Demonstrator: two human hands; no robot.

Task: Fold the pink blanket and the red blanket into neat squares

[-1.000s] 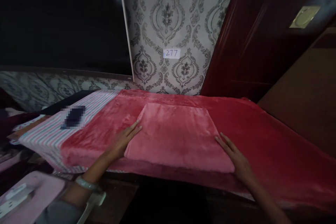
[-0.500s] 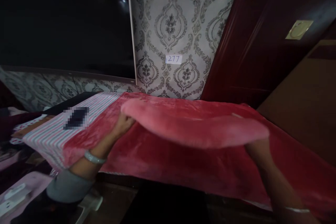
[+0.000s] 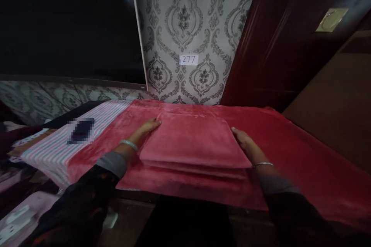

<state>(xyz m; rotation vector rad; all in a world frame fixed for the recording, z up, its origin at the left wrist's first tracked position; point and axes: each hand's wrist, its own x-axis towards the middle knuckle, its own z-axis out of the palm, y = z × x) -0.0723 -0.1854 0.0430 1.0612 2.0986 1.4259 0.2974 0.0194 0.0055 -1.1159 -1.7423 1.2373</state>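
the flap of fleece that was swung up in the air half a second ago now lies flat, and both hands have come down on either side of the pile. nearest the camera are two dark sleeves with grey cuffs, with a thin silver bangle on the left wrist and another on the right. the left hand is open and not gripping, its fingers stretched out against the left edge of the folded pink fleece blanket. the right hand is also open and lies flat against the blanket's right edge. the blanket sits between the two hands as a neat stack of layers. a red fleece spread lies under it and runs beneath both hands. beyond the left hand, the red meets a striped cloth of pink, white and grey, and a dark object, pixelated beyond telling, lies on it. well past both hands rises damask wallpaper with a small white label reading 277. a dark screen is far beyond the left hand, and a dark red wooden panel with a brass plate is far beyond the right.
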